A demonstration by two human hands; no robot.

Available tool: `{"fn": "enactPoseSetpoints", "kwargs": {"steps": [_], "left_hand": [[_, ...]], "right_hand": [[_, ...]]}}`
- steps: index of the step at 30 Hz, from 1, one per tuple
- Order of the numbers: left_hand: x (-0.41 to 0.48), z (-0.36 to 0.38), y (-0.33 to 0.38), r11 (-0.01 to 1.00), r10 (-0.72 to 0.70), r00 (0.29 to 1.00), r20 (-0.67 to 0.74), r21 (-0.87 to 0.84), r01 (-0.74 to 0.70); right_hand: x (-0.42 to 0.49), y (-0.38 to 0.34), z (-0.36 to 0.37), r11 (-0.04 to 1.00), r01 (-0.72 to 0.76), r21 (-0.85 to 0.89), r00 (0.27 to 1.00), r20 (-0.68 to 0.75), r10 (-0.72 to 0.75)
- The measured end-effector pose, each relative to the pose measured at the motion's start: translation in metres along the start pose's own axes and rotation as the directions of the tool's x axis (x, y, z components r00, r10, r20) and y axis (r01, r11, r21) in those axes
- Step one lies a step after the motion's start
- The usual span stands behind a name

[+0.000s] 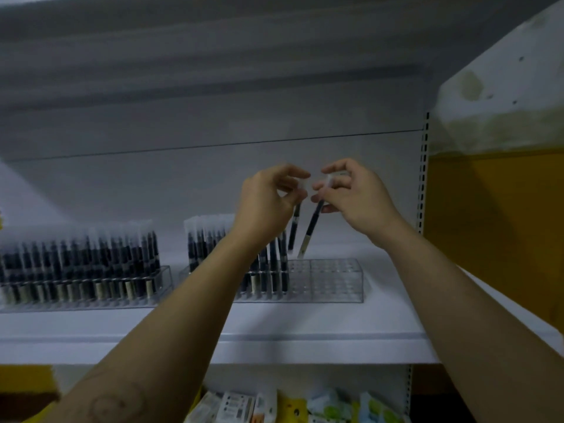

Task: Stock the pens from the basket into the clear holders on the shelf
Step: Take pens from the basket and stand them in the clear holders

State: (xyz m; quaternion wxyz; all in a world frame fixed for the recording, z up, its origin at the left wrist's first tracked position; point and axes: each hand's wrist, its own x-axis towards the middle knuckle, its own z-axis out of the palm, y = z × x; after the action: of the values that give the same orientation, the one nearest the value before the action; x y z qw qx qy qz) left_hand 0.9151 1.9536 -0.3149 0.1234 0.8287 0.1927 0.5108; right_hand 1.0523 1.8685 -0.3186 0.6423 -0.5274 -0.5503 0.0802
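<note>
My left hand [268, 198] and right hand [355, 195] are raised close together, each pinching one pen by its frosted cap. The left pen [294, 228] and right pen [311, 230] have dark barrels and pale ends. They hang tip-down above the right holder [335, 280], whose right half shows open cells. The left holder [85, 296] is packed full. The white shelf [305, 340] runs right to a slotted post [422, 178].

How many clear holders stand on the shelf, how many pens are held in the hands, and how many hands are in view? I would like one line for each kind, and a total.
Holders: 2, left holder and right holder.
Held pens: 2, left pen in the left hand, right pen in the right hand.
Hands: 2.
Total: 6.
</note>
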Motion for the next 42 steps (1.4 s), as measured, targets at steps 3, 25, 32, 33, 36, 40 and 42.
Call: {"fn": "enactPoseSetpoints", "kwargs": {"steps": [3,25,32,33,36,40,42], "left_hand": [[0.003,0.006,-0.008,0.999,-0.010,1.000,-0.026,0.030,0.011],[0.017,-0.008,-0.013,0.982,-0.112,0.982,0.151,0.169,0.086],[0.016,0.002,-0.016,0.947,-0.139,0.955,0.261,0.318,0.051],[0.016,0.003,-0.016,0.944,-0.133,0.957,0.258,0.327,0.043],[0.017,0.003,-0.015,0.932,-0.109,0.961,0.253,0.362,0.010],[0.015,0.005,-0.017,0.933,-0.108,0.964,0.245,0.359,0.013],[0.014,0.005,-0.016,0.936,-0.102,0.965,0.240,0.351,0.012]], "right_hand": [[0.007,0.012,0.003,0.998,-0.008,-0.062,1.000,0.020,0.009],[0.017,0.031,0.011,0.988,0.005,-0.156,0.998,0.067,0.006],[0.002,0.044,0.019,0.985,-0.038,-0.170,0.996,0.077,0.052],[0.000,0.046,0.020,0.981,-0.033,-0.190,0.995,0.083,0.049],[-0.007,0.052,0.021,0.976,-0.011,-0.217,0.995,0.093,0.031],[-0.012,0.056,0.024,0.973,0.017,-0.232,0.999,0.036,-0.009],[-0.013,0.056,0.027,0.970,0.026,-0.240,0.999,0.026,-0.021]]}}
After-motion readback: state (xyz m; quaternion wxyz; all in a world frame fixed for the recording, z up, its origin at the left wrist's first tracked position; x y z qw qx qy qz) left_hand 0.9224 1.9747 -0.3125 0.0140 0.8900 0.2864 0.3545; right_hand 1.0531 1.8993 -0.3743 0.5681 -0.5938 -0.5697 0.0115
